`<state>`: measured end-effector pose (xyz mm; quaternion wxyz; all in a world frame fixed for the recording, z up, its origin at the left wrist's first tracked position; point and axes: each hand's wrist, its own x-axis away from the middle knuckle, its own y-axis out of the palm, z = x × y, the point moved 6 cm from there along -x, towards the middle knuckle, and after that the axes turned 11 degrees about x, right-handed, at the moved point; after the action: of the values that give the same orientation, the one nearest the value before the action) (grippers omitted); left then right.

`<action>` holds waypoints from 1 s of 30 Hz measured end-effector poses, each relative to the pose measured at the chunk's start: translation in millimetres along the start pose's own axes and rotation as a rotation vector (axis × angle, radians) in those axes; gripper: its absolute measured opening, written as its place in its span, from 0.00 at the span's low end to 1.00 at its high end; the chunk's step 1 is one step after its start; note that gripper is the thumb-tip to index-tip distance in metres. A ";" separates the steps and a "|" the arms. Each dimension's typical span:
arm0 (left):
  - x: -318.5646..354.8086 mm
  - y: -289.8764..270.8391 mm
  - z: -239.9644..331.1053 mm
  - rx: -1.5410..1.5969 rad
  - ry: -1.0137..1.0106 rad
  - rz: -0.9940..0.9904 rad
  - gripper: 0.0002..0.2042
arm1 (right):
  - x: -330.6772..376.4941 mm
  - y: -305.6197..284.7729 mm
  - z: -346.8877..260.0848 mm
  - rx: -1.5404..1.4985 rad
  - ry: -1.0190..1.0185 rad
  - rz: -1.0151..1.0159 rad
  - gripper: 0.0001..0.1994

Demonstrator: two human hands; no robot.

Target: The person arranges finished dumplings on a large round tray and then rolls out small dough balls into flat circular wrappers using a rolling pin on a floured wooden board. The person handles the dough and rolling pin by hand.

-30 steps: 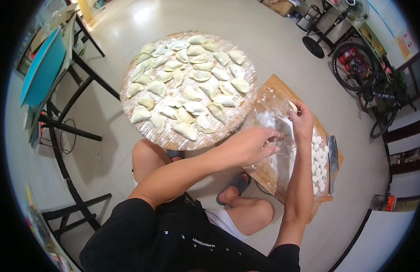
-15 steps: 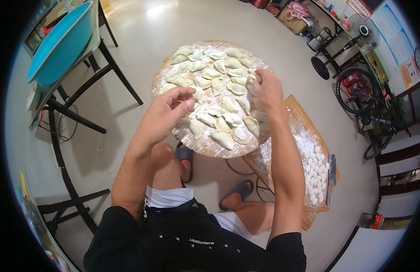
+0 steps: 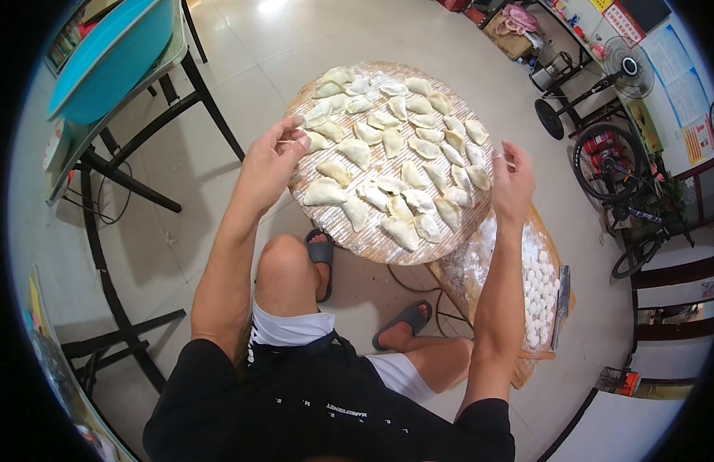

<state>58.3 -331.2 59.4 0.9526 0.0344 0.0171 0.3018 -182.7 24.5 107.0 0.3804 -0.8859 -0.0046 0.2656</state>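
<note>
A round, flour-dusted tray (image 3: 380, 163) with a ridged top lies in front of me and carries many pale folded dumplings (image 3: 356, 154). My left hand (image 3: 270, 163) is at its left rim, thumb and forefinger bent with a gap between them, close to a dumpling (image 3: 317, 142). My right hand (image 3: 514, 185) is just off the right rim with its fingers loosely curled and parted. The nearest dumpling (image 3: 476, 132) lies on the tray beside it. I see nothing held in either hand. What supports the tray is hidden beneath it.
Right of the tray, lower down, a floured wooden board (image 3: 491, 254) holds many small dough pieces (image 3: 541, 292) and a cleaver-like blade (image 3: 561, 308). A blue basin (image 3: 114, 65) stands on a table at left. A fan (image 3: 628, 68) and bicycle (image 3: 611, 162) stand at right.
Both hands have moved out from above the tray to its opposite sides, uncovering dumplings. The tray now appears farther right in view.
</note>
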 end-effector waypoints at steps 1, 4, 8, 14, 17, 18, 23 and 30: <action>-4.4 -2.7 -2.9 -0.031 0.016 0.019 0.27 | 1.1 -3.9 15.0 -0.034 0.051 0.036 0.18; -14.3 -21.3 -15.6 -0.059 0.102 0.122 0.26 | 8.3 -6.5 56.5 -0.075 0.189 0.102 0.18; -18.7 -39.8 -28.6 -0.172 0.058 0.263 0.27 | 28.6 -1.2 99.6 -0.084 0.335 0.127 0.16; -30.5 -45.0 -62.0 -0.218 -0.075 0.238 0.28 | 59.2 43.9 136.1 -0.596 0.586 -0.068 0.16; -22.8 -31.5 -44.8 -0.138 -0.143 0.188 0.25 | 61.2 51.0 133.3 -0.708 0.605 -0.082 0.15; -24.4 -33.8 -49.0 -0.086 -0.148 0.183 0.25 | 61.7 53.1 129.9 -0.732 0.619 -0.095 0.15; -34.2 -36.8 -62.0 0.090 -0.078 0.144 0.22 | 59.0 59.3 138.9 -0.861 0.615 -0.116 0.12; -27.1 -25.0 -39.8 0.171 0.002 0.119 0.20 | 53.9 55.2 157.7 -0.898 0.566 -0.083 0.11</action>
<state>48.5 -365.0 18.1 0.9265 0.1162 0.0419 0.3553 -221.8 102.5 -45.4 -0.0397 -0.9976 -0.0502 -0.0271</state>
